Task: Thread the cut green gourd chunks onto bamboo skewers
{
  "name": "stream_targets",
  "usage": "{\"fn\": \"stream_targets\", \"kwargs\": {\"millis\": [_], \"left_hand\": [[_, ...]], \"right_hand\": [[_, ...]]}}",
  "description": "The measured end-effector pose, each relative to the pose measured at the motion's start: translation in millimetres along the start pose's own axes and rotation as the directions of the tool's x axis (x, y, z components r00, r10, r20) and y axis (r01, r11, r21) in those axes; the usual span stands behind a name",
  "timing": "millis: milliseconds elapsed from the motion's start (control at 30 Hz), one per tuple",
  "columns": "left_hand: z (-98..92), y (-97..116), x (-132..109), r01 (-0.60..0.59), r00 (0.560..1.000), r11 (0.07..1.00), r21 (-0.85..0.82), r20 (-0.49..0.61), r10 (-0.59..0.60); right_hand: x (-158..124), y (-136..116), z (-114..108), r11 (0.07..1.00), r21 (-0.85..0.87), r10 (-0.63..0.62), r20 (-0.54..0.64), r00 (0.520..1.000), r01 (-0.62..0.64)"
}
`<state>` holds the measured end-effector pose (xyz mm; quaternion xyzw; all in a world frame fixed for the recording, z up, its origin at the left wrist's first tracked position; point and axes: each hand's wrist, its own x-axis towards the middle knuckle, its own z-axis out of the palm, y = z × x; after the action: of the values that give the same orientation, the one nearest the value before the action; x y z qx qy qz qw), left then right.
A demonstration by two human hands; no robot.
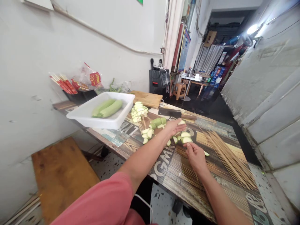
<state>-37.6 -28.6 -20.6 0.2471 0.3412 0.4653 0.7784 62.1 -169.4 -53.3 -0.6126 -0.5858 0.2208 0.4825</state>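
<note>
My left hand (pixel 174 127) reaches over the table with its fingers pointing right. A pale zucchini slice (pixel 181 122) is held between its thumb and fingers. My right hand (pixel 196 155) is closed in a pinch on a thin skewer, mostly hidden by the hand. Zucchini slices (pixel 186 135) sit in a row just beyond its fingertips. Loose cut zucchini pieces (pixel 148 133) and a green-skinned sliced length (pixel 157 122) lie left of and below my left hand. Finished zucchini skewers (pixel 138 112) are piled farther left.
A bundle of bare bamboo skewers (pixel 231 159) lies on the right of the patterned table (pixel 164 167). A cleaver (pixel 170 112) and wooden board (pixel 147 98) are at the back. Whole zucchini rest in a white tub (pixel 105 124); a black speaker (pixel 159 82) stands beyond.
</note>
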Motion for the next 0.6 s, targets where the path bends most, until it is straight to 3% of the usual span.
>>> {"fn": "stream_targets", "kwargs": {"millis": [267, 600], "left_hand": [[8.0, -4, -10, 0.011, 1.0, 1.0, -0.016, -0.024, -0.011], [16.2, -7, -20, 0.009, 0.998, 1.0, -0.015, -0.058, -0.01]], "right_hand": [[0, -1, -3, 0.992, -0.13, -0.008, -0.021, 1.0, 0.006], [0, -4, -6, 0.989, -0.149, -0.014, -0.01, 1.0, 0.012]]}}
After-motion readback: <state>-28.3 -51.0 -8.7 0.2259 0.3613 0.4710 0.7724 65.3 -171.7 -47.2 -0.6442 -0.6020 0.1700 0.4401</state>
